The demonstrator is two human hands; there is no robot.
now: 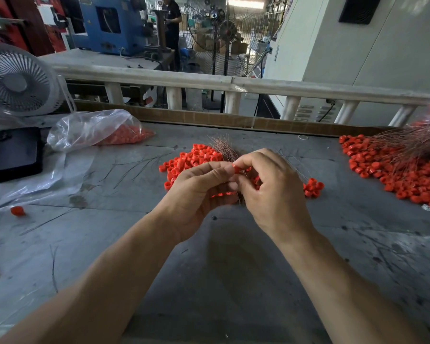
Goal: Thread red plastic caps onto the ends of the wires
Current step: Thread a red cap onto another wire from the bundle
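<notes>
A loose heap of red plastic caps (191, 161) lies on the grey table just beyond my hands. My left hand (199, 194) grips a bundle of thin copper wires (225, 147), whose free ends fan out above my fingers; more red caps show in its palm. Thumb and forefinger of my right hand (271, 187) pinch one red cap (235, 168) against the left hand's fingertips. The wire end at that cap is hidden by my fingers.
At the right lies a big pile of capped wires (392, 170). A clear bag of red caps (97, 131), a white fan (18, 80) and a black case (15, 153) are at the left. One stray cap (18, 211) lies near the plastic sheet. A cardboard strip (209, 119) borders the far edge.
</notes>
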